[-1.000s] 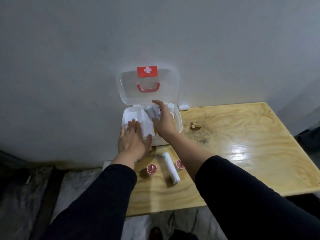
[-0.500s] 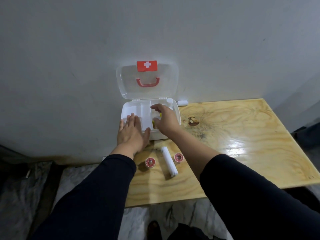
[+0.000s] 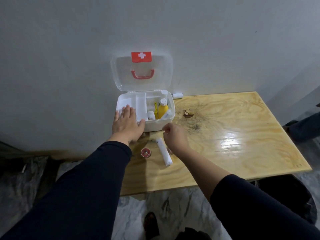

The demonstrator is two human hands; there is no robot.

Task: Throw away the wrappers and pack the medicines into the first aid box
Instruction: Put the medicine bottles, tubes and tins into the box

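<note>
The white first aid box (image 3: 165, 122) stands open at the table's far left corner, its clear lid (image 3: 121, 71) leaning on the wall. Inside are a yellow bottle (image 3: 163, 111) and several white bottles and packs. My left hand (image 3: 127, 123) lies flat on the box's front left corner, fingers spread. My right hand (image 3: 174, 137) hovers just in front of the box, fingers loosely curled with nothing in them. Below it on the table lie a white roll (image 3: 164, 151) and a red-capped tape roll (image 3: 145, 152); a second one is mostly hidden by my wrist.
The wooden table (image 3: 233, 135) has a dark knot (image 3: 188, 113) to the right of the box. A small white roll (image 3: 177, 95) lies by the wall behind the box. A dark bin (image 3: 290, 196) sits under the table's near right corner. Plastic sheeting covers the floor.
My right hand put the white bottle into the box and drew back out toward the white roll on the table, holding nothing. The left hand stayed on the box.
</note>
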